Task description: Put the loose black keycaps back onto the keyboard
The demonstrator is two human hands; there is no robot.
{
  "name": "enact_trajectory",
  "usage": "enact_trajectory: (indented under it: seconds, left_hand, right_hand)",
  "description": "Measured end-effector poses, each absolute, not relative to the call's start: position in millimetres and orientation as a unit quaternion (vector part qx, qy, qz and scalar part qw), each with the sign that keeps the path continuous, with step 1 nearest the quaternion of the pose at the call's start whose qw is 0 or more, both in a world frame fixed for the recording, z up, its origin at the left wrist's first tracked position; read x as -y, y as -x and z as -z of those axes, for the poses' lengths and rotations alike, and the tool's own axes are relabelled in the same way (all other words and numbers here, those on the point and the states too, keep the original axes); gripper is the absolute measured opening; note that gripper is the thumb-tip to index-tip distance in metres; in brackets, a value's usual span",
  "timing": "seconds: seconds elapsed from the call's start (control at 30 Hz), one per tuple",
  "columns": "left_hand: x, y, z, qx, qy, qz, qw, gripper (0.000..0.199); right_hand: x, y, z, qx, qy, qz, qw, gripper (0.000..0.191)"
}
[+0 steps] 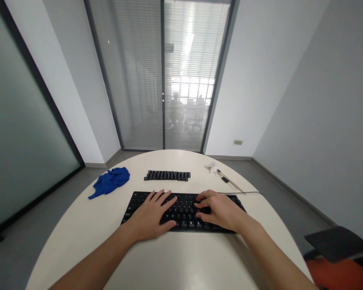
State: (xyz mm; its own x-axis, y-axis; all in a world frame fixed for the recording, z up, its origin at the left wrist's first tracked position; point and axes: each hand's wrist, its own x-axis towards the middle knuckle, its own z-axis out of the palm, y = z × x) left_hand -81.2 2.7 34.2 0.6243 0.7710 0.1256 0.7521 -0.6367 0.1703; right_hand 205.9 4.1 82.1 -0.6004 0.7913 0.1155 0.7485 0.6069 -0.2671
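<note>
On the far left of the counter (193, 262) lies a crumpled blue cloth (111, 181). At the far middle, small loose black keys (167, 176) stand in close rows. To the far right are a white crumpled piece (211, 167), a thin stick (233, 183) and a cable (251, 192). A chair (337, 243) is at the near right.

The black keyboard (184, 207) lies flat, nearer than the loose keys, with pale marks on its keys. Both hands partly hide it: the left hand (153, 215) is spread flat upon it, gripping nothing; the right hand (219, 207) is half curled, and I cannot tell whether it holds something.
</note>
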Motion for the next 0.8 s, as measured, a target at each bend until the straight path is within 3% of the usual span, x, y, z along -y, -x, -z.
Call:
enact_trajectory:
  seconds: [0.43, 0.8]
  left_hand:
    - [-2.7, 82.1, -34.3, -0.42, -0.9, -0.101, 0.057, 0.07]
    - [-1.7, 82.5, -37.5, -0.421, -0.9, -0.097, 0.059, 0.069]
  right_hand:
    - [7.5, -184.5, -87.5, 0.879, 0.473, -0.028, 0.051, 0.019]
    - [-24.0, -179.7, -72.6, 0.882, 0.462, 0.007, 0.088, 0.024]
